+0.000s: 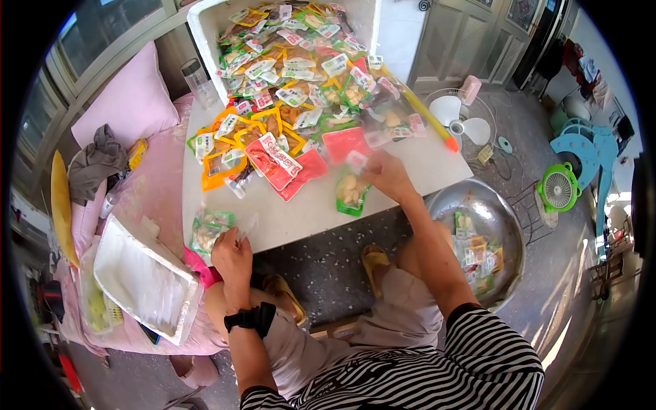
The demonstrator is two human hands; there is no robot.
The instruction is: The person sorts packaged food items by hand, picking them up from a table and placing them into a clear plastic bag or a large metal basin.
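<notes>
My right hand [389, 176] pinches the top of a green-edged snack packet [350, 191] with pale pieces behind its clear front. The packet hangs over the front part of the white table [301, 225]. At the table's front left corner, my left hand [232, 263] is closed, its fingers gripping a thin clear plastic bag [251, 229]. Another green snack packet [208, 232] shows right at those fingers. Beyond both hands lie red packets [273, 160] and orange-edged packets [224, 169], spilling from a large heap [294, 68].
A white foam box [205, 48] lies behind the heap. To the right, a metal basin [509, 232] on the floor holds several packets. A yellow stick with an orange tip [427, 116] lies along the table's right side. A foam lid [143, 280] rests on the pink bed at left.
</notes>
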